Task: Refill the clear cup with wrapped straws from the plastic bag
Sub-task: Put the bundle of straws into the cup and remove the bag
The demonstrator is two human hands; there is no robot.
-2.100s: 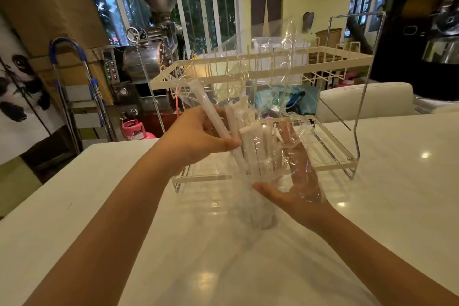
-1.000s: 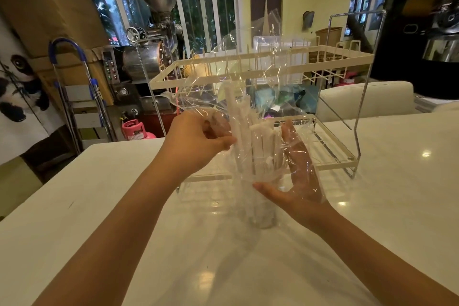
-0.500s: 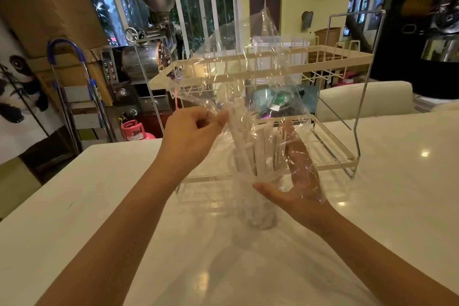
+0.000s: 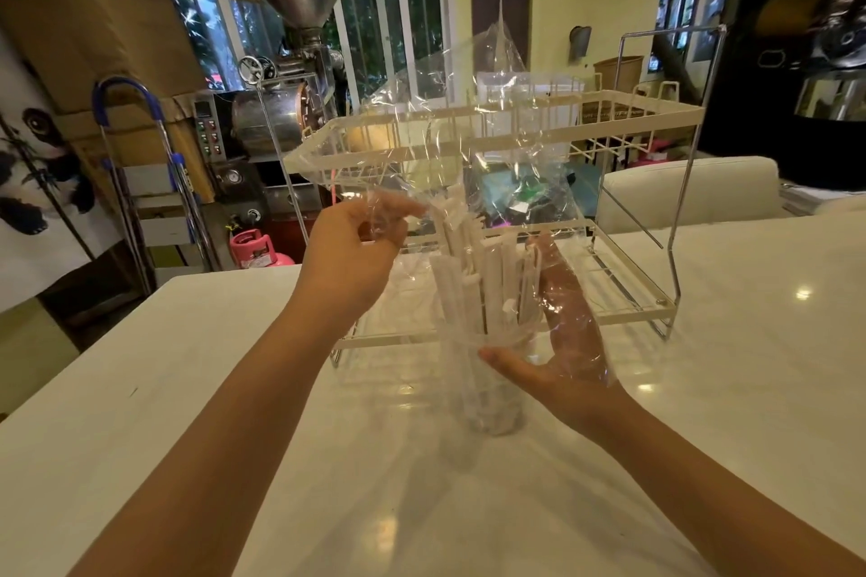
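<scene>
A white countertop (image 4: 703, 459) fills the lower view, with a two-tier white wire dish rack (image 4: 632, 108) standing on it behind the work. In front of the rack, a large crinkled clear plastic bag (image 4: 468, 117) is upended, its mouth draped down over a clear cup (image 4: 492, 408) that stands on the counter. A bundle of white paper-wrapped straws (image 4: 468, 276) stands upright in the cup, their tops inside the film. The left hand (image 4: 349, 258) is closed in a pinch on the bag's film beside the straw tops. The right hand (image 4: 562, 342) is open, palm toward the cup, thumb at its rim, the fingers lying behind the film. The risk appears to be the light cup tipping: if the film drags on the straws as the bag is lifted, it could topple the cup or pull straws out onto the counter, unless the right hand steadies the rim.
</scene>
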